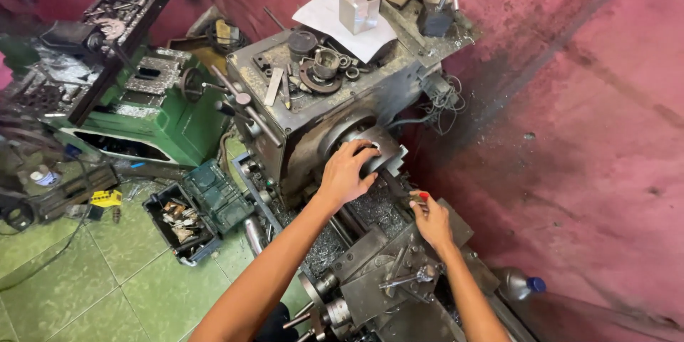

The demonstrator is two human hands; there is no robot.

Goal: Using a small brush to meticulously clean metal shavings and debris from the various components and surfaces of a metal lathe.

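Lathe (335, 110): you are standing over its worn grey headstock, which is sitting just beyond your left fingertips; loose rings, a flat bar and a white sheet of paper (335, 18) are lying on its top, well past your fingers.
Green machine (153, 110): it is standing well off to the left of your left fingers, cluttered with metal parts.
Carriage and tool post (399, 271): they are lying just behind your right fingers, close to your wrist; I judge no cutting is going on, since nothing there is meeting the chuck.
Open tool case (196, 217): it is resting on the green tiled floor, down and left of your left fingers, with small bits showing in it.
Chuck (370, 149): it is sitting under your left fingers at the spindle end, with a squarish metal workpiece (388, 153) showing just right of your fingertips; it looks mounted, but whether it is fully tightened I cannot tell.
Left hand (347, 173): you are spreading your fingers over the chuck face and curling them onto it, gripping its rim.
Right hand (429, 217): you are closing your fingers around a small red-tipped tool (421, 198), its tip poking out just above your fingertips, between them and the chuck.
Progress: by my reading you are still setting up, the piece being in place and the machining being left to do.
Plastic bottle (520, 285): it is lying behind your right fingers, beside the wall.
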